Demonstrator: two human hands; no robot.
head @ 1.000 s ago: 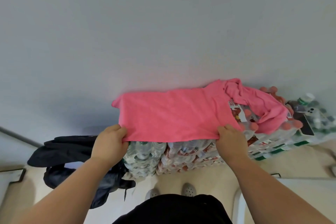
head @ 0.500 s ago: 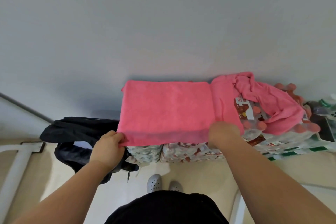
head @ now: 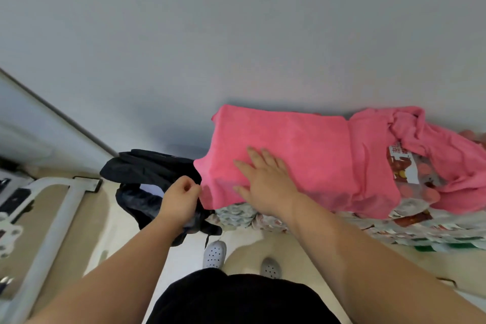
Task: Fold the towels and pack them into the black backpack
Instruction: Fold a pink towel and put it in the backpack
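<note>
Presses the right hand flat on the folded pink towel, fingers straight and spread, palm down near the towel's 7 o'clock corner. Holds the left hand at 9 o'clock of that corner, fingers curled in with the thumb against them, knuckles right at the towel's edge; cannot tell whether pinching cloth or holding nothing. Has the folded towel lying on top of shrink-wrapped bottle packs, toward 3 o'clock from the picture's middle, near edge draped over the front of the packs. Has a second pink towel, crumpled, at 3 o'clock of the folded one, touching it and lying on the same packs. Has the black backpack slumped at the foot of the grey wall, at 9 o'clock of the folded towel, just beside the packs and partly behind the left hand. Stands in pale perforated shoes at 6 o'clock, with a white metal frame at 8 o'clock.
</note>
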